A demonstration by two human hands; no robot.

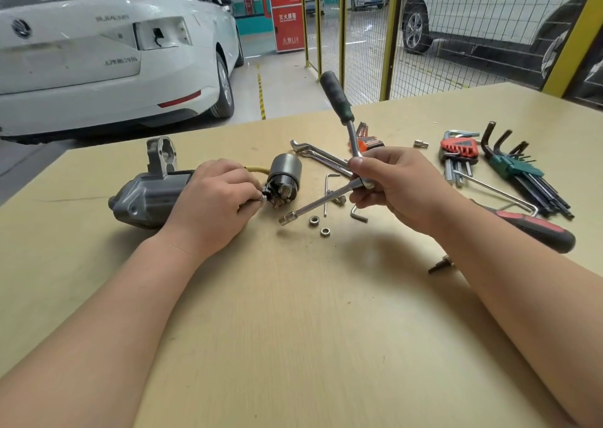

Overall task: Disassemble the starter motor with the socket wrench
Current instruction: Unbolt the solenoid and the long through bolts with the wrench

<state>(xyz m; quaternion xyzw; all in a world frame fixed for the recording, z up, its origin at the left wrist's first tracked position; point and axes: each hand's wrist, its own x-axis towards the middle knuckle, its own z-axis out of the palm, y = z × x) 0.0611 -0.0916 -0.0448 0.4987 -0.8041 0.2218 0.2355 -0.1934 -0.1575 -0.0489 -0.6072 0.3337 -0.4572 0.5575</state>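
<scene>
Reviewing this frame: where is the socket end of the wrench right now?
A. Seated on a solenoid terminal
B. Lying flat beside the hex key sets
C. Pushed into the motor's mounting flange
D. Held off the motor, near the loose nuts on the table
D: the right hand holds the socket wrench with its socket end clear of the solenoid, close to two loose nuts.
</scene>
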